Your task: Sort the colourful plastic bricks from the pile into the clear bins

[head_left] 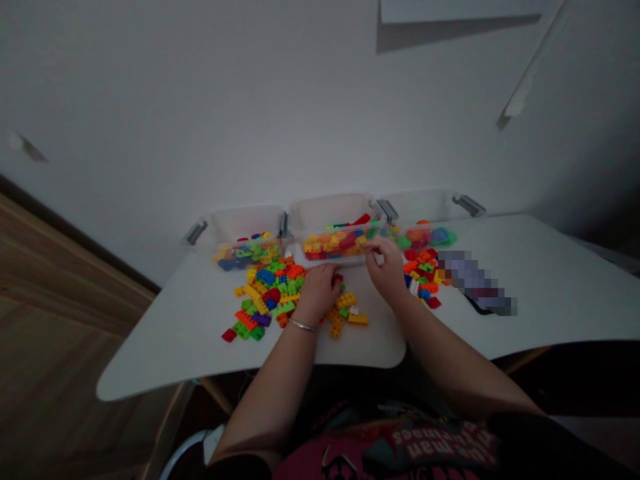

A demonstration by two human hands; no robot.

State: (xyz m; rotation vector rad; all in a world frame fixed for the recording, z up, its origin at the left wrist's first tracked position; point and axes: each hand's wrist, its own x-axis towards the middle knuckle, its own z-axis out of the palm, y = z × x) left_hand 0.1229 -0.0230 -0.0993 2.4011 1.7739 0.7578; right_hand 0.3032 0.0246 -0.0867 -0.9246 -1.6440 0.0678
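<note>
My left hand (319, 293), with a bracelet on its wrist, reaches into the loose pile of toy building bricks (287, 287). Its fingers are curled down among them, and whatever they grip is hidden. In front of the middle clear plastic bin (333, 207), my right hand (386, 270) is closed in a pinch, thumb and forefinger forming a ring. Anything at its fingertips is too small to make out. That bin contains yellow, red and blue bricks (337, 245). Several yellow bricks (345, 300) lie just right of my left hand.
A left bin (245, 220) contains yellow, green and blue pieces; a right bin (420, 203) contains orange, green and blue pieces. More loose bricks (425, 267) lie right of my right hand, beside a phone-like object (475, 283). The white table (550, 280) meets the wall behind the bins.
</note>
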